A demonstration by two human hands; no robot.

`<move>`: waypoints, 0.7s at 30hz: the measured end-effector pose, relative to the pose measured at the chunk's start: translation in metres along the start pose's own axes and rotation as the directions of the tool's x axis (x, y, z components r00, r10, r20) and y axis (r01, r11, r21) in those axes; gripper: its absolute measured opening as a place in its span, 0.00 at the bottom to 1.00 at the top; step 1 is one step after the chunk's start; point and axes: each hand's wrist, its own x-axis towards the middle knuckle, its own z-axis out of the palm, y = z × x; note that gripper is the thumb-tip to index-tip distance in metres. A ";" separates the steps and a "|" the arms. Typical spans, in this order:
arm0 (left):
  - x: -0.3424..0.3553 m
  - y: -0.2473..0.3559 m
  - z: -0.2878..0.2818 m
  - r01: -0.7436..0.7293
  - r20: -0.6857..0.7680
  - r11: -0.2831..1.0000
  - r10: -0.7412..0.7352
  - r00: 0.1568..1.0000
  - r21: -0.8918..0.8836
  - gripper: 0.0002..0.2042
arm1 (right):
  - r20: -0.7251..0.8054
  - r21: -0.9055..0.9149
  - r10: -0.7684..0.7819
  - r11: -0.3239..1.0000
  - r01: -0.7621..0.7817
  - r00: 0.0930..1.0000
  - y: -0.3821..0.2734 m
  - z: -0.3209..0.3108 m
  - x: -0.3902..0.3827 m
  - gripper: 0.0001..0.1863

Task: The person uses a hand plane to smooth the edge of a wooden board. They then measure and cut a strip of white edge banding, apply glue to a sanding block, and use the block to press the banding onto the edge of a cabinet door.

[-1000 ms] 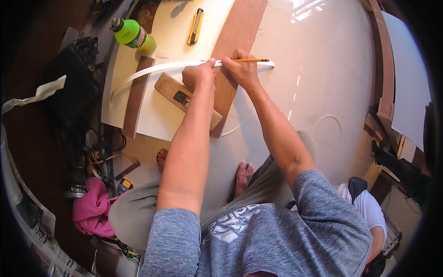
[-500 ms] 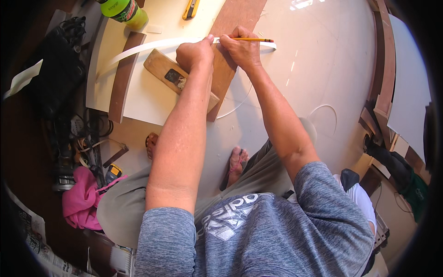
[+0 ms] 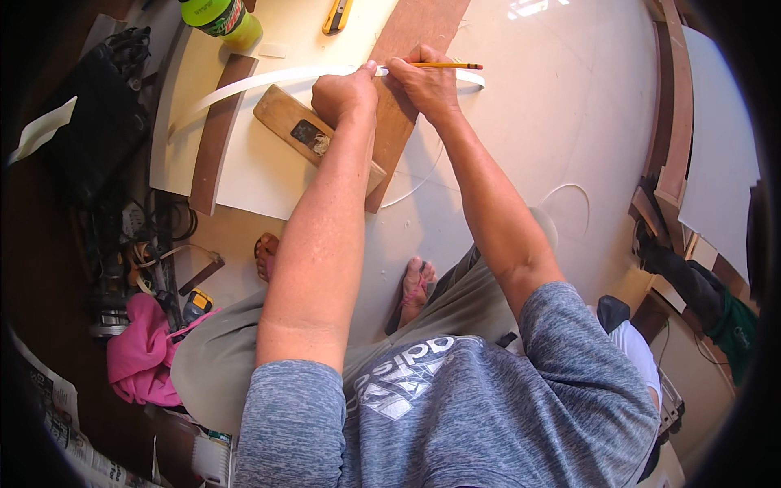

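A long, thin white strip [image 3: 268, 79] arcs across the work board, and my left hand [image 3: 346, 93] pinches it between thumb and fingers. Close beside it on the right, my right hand [image 3: 425, 85] grips a yellow pencil [image 3: 449, 65], its tip end down at the strip near my left thumb. The strip's far end curls out past my right hand. Under both hands lies a brown wooden board [image 3: 399, 122]. Next to my left wrist a wooden hand plane [image 3: 281, 115] rests, shavings in its mouth, partly covered by my forearm.
A green drink bottle [image 3: 224, 20] and a yellow utility knife [image 3: 336, 16] are on the cream panel [image 3: 256, 167]. A narrow brown wood piece [image 3: 218, 138] lies at its left. Pink cloth [image 3: 145, 350], cables and tools crowd the floor at left; wooden frames [image 3: 677, 122] stand at right.
The pencil has tilted slightly, its back end a little higher. My right hand has shifted only slightly; my left hand keeps its hold on the strip.
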 end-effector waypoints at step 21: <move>-0.023 0.019 -0.017 0.018 0.066 0.988 -0.008 0.998 -0.154 0.17 | 0.107 0.539 0.237 0.802 -0.256 0.966 -0.023 -0.024 -0.009 0.13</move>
